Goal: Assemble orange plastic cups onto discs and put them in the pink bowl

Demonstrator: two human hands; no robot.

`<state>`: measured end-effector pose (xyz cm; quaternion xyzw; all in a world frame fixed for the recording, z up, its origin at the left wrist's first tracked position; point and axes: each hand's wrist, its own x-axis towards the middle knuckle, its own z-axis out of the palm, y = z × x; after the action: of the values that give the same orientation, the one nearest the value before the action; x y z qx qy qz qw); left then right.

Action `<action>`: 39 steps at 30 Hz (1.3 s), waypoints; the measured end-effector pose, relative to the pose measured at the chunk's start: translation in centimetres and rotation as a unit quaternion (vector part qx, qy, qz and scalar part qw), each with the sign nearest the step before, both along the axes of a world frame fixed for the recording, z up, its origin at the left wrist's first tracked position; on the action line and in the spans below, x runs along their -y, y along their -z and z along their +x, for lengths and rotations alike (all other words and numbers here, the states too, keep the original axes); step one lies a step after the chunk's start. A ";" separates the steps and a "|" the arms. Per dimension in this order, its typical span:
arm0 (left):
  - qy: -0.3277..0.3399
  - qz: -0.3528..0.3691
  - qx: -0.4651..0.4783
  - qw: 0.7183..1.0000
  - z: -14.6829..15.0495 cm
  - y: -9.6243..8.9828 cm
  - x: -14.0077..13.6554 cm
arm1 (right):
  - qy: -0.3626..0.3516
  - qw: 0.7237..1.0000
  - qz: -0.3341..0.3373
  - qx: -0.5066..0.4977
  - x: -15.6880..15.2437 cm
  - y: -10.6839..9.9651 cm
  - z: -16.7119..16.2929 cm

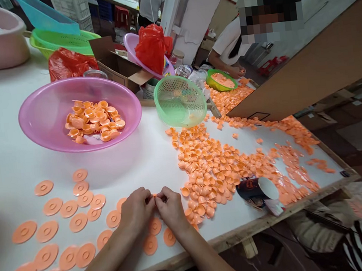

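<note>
Hand assembly of small parts on a white table (pixel 157 155). At near left lie flat orange discs (pixel 78 222), each with a raised ring, some touching and others apart. Beyond them a pink bowl (pixel 45 117) holds orange cup pieces (pixel 97 118), several apparently joined to a disc. Near centre, the left hand (pixel 137 207) and right hand (pixel 170 207) nearly meet, each narrowed to a pinch on a small orange piece (pixel 155 195) just above the table; whether this is cup, disc or both cannot be told. The step in hand is judged to be fitting a cup to a disc; the next move would call for aligned fingertips and an even, straight press. Farther right stands a green basket (pixel 178 112), with loose orange cups (pixel 206 163) heaped on its near side, close to the right hand. A co-worker (pixel 229 53) stands at far right; a dark mug (pixel 256 189) lies at near right.
</note>
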<state>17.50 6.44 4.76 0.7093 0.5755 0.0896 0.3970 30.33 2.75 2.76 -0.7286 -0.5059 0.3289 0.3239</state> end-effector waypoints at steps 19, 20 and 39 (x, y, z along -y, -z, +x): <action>-0.044 -0.030 0.373 0.926 -3.6 -3.1 3.6 | -0.026 0.977 0.213 -0.019 4.5 -3.6 -1.4; -0.038 -0.025 0.376 0.925 -3.6 -3.1 3.7 | -0.025 0.975 0.222 -0.012 4.5 -3.8 -1.5; -0.071 0.159 0.233 0.957 -3.4 -2.3 1.0 | -0.161 0.974 0.068 -0.145 0.0 -4.5 1.9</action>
<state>14.13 5.44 7.08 0.6798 0.4947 0.3706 0.3948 32.28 2.78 7.27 -0.5585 -0.5855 0.4435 0.3855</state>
